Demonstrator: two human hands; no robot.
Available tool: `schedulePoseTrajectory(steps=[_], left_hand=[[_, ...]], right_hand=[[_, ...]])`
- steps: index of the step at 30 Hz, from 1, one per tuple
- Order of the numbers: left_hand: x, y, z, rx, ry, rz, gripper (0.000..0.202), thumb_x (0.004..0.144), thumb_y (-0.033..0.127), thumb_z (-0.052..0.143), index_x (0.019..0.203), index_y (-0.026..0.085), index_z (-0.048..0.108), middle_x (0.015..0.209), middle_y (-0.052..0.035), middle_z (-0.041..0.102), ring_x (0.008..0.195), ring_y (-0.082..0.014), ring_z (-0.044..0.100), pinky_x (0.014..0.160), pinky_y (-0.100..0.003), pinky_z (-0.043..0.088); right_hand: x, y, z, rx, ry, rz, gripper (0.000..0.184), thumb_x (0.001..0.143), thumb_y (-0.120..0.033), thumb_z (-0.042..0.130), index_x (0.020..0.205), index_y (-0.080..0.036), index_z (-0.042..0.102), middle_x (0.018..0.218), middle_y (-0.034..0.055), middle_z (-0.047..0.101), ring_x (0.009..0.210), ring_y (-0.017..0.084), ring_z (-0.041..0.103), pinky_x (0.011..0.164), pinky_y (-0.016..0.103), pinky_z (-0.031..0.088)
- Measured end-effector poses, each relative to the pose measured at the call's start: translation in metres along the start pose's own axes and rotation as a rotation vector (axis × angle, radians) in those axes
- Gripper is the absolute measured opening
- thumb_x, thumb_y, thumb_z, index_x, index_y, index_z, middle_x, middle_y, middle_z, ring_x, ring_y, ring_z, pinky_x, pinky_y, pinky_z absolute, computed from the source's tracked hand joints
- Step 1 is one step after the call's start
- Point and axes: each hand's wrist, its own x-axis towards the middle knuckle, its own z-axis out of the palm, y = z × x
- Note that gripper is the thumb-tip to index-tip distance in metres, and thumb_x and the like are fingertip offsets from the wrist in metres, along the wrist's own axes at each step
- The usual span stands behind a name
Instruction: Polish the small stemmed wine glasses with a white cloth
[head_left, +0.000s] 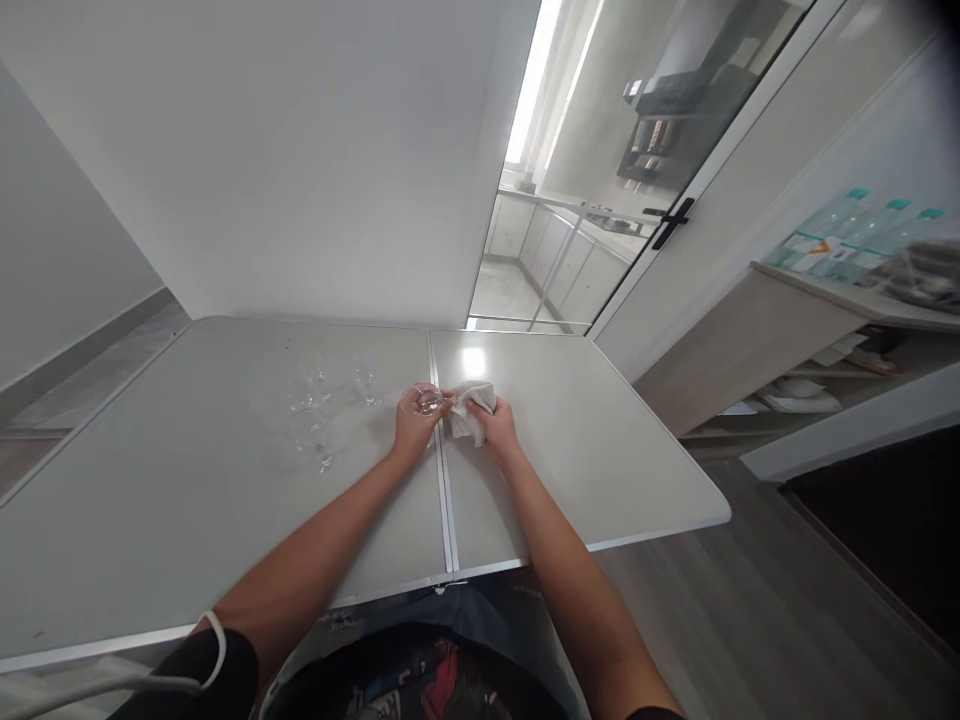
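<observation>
My left hand (414, 424) is wrapped round a clear drinking glass (429, 402), which lies tilted with its far end toward my right hand. My right hand (495, 424) grips a crumpled white cloth (469, 412) and presses it at the end of the glass. Both hands are just above the table, over the metal seam in its middle. To the left of my left hand several clear stemmed glasses (307, 422) stand close together; their outlines are faint against the pale tabletop.
The pale folding table (187, 480) has a metal seam (448, 510). Behind it are a white wall (322, 160) and a glass door (570, 200) with a black handle (673, 224). Plastic bottles (840, 235) stand on a wooden cabinet (772, 330) at right. A white cable (150, 683) crosses my left arm.
</observation>
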Motion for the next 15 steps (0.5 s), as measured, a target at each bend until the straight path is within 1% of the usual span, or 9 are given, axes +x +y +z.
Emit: schedulePoseTrajectory(steps=[3, 6, 8, 10, 12, 13, 15], left_hand=[[0.000, 0.000, 0.002, 0.039, -0.061, -0.015, 0.036, 0.072, 0.042, 0.083, 0.092, 0.019, 0.063, 0.095, -0.0078, 0.077, 0.086, -0.0217, 0.072, 0.078, -0.034, 0.056], [0.001, 0.000, 0.002, 0.034, -0.007, -0.039, 0.037, 0.071, 0.042, 0.084, 0.091, 0.020, 0.062, 0.095, -0.0078, 0.077, 0.087, -0.0219, 0.073, 0.078, -0.034, 0.056], [0.003, -0.001, 0.000, 0.006, 0.049, -0.057, 0.040, 0.070, 0.041, 0.085, 0.092, 0.020, 0.060, 0.094, -0.0076, 0.078, 0.089, -0.0223, 0.074, 0.080, -0.034, 0.056], [0.004, 0.000, -0.001, -0.011, 0.081, -0.074, 0.044, 0.071, 0.040, 0.085, 0.097, 0.021, 0.056, 0.092, -0.0066, 0.078, 0.090, -0.0218, 0.075, 0.082, -0.033, 0.056], [0.004, 0.000, -0.001, 0.006, 0.090, -0.102, 0.048, 0.071, 0.041, 0.085, 0.102, 0.022, 0.054, 0.090, -0.0053, 0.078, 0.084, -0.0207, 0.075, 0.081, -0.033, 0.056], [0.004, 0.000, -0.002, 0.018, 0.093, -0.117, 0.050, 0.071, 0.042, 0.086, 0.104, 0.022, 0.053, 0.089, -0.0050, 0.077, 0.082, -0.0204, 0.075, 0.079, -0.032, 0.056], [0.004, -0.001, -0.001, 0.016, 0.104, -0.130, 0.054, 0.070, 0.042, 0.086, 0.108, 0.021, 0.053, 0.092, -0.0058, 0.077, 0.084, -0.0216, 0.075, 0.075, -0.032, 0.057]], right_hand=[[0.000, -0.001, 0.000, 0.065, -0.023, -0.012, 0.037, 0.070, -0.042, 0.081, 0.094, -0.016, 0.071, 0.085, 0.0032, 0.072, 0.075, 0.019, 0.064, 0.068, 0.029, 0.052], [-0.001, -0.003, 0.000, 0.115, -0.078, 0.030, 0.035, 0.068, -0.038, 0.081, 0.093, -0.016, 0.071, 0.086, 0.0036, 0.073, 0.076, 0.019, 0.065, 0.069, 0.030, 0.052], [-0.001, -0.005, -0.001, 0.092, -0.058, 0.048, 0.033, 0.067, -0.033, 0.078, 0.095, -0.016, 0.073, 0.088, 0.0045, 0.074, 0.078, 0.021, 0.066, 0.070, 0.030, 0.052], [-0.002, -0.009, -0.005, 0.018, -0.001, -0.014, 0.031, 0.067, -0.026, 0.071, 0.097, -0.017, 0.075, 0.099, 0.0062, 0.074, 0.086, 0.022, 0.066, 0.074, 0.030, 0.052], [-0.004, -0.015, -0.009, -0.058, 0.050, -0.133, 0.035, 0.067, -0.022, 0.063, 0.099, -0.018, 0.076, 0.108, 0.0061, 0.073, 0.092, 0.021, 0.064, 0.076, 0.029, 0.051], [-0.005, -0.018, -0.012, -0.081, 0.056, -0.183, 0.038, 0.067, -0.021, 0.060, 0.102, -0.019, 0.076, 0.109, 0.0051, 0.073, 0.090, 0.020, 0.064, 0.075, 0.028, 0.050], [-0.006, -0.023, -0.015, -0.106, 0.010, -0.221, 0.038, 0.071, -0.023, 0.055, 0.102, -0.020, 0.075, 0.100, 0.0033, 0.072, 0.079, 0.017, 0.061, 0.067, 0.026, 0.047]])
